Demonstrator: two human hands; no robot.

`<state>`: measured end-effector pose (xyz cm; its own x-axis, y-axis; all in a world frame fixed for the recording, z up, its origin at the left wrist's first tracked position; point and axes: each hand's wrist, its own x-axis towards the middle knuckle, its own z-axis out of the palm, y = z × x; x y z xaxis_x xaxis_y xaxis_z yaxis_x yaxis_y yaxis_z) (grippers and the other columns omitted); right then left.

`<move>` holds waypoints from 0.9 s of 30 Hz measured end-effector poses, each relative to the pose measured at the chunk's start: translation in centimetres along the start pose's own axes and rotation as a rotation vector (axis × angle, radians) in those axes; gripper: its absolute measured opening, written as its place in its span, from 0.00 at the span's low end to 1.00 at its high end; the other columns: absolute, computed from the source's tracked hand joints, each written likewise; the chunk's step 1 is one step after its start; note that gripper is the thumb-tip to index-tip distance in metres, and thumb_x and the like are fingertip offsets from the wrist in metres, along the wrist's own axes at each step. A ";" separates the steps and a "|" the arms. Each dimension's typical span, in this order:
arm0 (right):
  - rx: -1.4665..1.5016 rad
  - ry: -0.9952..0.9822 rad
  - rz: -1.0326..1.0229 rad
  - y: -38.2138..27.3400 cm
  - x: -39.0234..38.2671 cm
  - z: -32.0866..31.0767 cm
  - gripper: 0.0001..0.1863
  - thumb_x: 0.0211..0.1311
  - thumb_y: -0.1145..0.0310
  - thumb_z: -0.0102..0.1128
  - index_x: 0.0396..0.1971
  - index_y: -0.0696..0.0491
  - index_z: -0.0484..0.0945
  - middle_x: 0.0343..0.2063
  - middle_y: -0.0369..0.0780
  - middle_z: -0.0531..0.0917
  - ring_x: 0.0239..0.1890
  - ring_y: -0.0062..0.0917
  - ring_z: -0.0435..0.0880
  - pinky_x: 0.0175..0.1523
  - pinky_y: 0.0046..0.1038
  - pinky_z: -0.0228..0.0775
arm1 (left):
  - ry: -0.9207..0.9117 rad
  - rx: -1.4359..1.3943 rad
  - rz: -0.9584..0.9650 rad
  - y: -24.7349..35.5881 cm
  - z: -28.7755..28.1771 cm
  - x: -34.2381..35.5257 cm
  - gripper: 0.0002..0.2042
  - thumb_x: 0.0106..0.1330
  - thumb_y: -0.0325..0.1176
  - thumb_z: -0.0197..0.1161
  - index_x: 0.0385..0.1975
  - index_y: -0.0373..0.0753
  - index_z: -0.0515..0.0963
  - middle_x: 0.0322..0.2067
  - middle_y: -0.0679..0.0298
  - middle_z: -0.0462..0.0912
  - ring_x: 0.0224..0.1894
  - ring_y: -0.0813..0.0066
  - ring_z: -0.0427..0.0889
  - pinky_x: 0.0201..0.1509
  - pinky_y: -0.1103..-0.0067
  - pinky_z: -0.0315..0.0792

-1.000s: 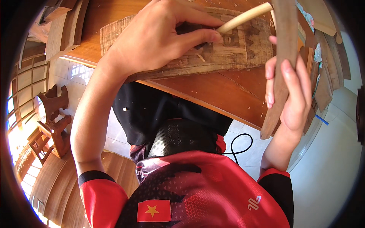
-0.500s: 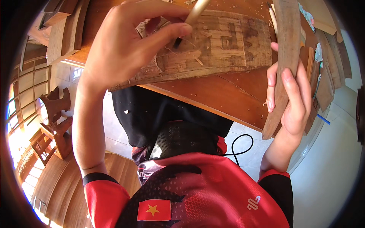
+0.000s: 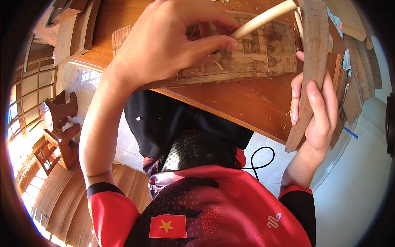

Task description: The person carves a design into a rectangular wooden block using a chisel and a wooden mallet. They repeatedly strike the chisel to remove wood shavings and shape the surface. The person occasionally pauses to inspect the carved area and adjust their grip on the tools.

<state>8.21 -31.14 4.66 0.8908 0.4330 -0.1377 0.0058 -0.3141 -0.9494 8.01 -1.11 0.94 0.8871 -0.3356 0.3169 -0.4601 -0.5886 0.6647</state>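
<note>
My left hand (image 3: 177, 39) is closed around a chisel (image 3: 265, 18) by its pale, round handle, which leans up to the right. The hand hides the chisel's blade. Beneath it lies a weathered wooden board (image 3: 275, 53) with shallow carved lines and a recessed patch, lying on the reddish-brown table (image 3: 242, 101). On the right, my right hand (image 3: 319, 111) grips a thick, tapered wooden bar (image 3: 314, 49), thumb and fingers on either side. The bar stands close to upright in view, and its upper end is beside the end of the chisel handle.
Behind the bar, another pale-handled tool (image 3: 299, 26) lies on the table. Curved wooden boards (image 3: 76, 33) are stacked at the far left, and more planks (image 3: 356, 66) lean at the far right. Wooden furniture (image 3: 61, 144) stands on the floor at left. Wood chips dot the table.
My left hand has moved right with the chisel, whose handle has tipped over to the right toward the wooden bar. The right hand still grips the bar, almost in place.
</note>
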 end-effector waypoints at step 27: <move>-0.094 -0.062 -0.083 -1.9 2.8 0.8 0.28 0.79 0.65 0.41 0.70 0.68 0.63 0.31 0.40 0.76 0.17 0.14 0.67 0.23 0.15 0.61 | -0.055 0.050 -0.053 2.2 -1.0 0.0 0.12 0.64 0.31 0.73 0.44 0.31 0.85 0.31 0.54 0.88 0.32 0.62 0.88 0.38 0.72 0.80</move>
<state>10.28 -28.65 5.88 0.8560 0.5108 -0.0800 0.1233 -0.3519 -0.9279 7.06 -1.68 3.13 0.9075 -0.3423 0.2434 -0.4151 -0.6418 0.6449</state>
